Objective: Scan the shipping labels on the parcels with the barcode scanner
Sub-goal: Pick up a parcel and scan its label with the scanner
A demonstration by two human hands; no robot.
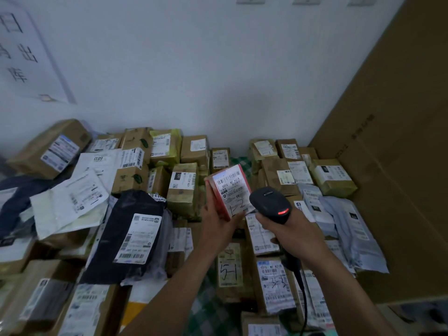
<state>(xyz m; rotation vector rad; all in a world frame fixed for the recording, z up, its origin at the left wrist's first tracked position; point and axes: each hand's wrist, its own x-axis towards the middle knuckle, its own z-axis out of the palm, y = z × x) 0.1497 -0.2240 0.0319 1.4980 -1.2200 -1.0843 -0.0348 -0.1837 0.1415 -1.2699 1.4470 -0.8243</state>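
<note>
The left hand (218, 223) reaches in from six o'clock, forearm slanting up toward the middle of the view, palm turned up, with fingers and thumb curled round the lower end of a small red parcel (217, 198); it holds the parcel tilted above the heap, just right of centre. The parcel's white shipping label (233, 190) faces the camera, with barcodes along its top and handwritten figures near its bottom. The right hand (292, 230) comes in from five o'clock, its fingers wrapped tight round the handle of the black barcode scanner (270, 202). The scanner's head sits at four o'clock of the label and overlaps its lower right corner in view; whether they touch cannot be told. A red light glows on the back of the head, and the cable (303, 294) drops toward six o'clock beside the right forearm. Labelled cartons and mailer bags (184, 187) crowd the ground from nine to three o'clock, with a black mailer bag (126, 229) at eight o'clock of the red parcel. The white wall (194, 69) closes the twelve o'clock side and a tall cardboard sheet (400, 166) the three o'clock side. Open air lies above the heap, and a strip of green checked cloth (208, 311) shows at six o'clock
</note>
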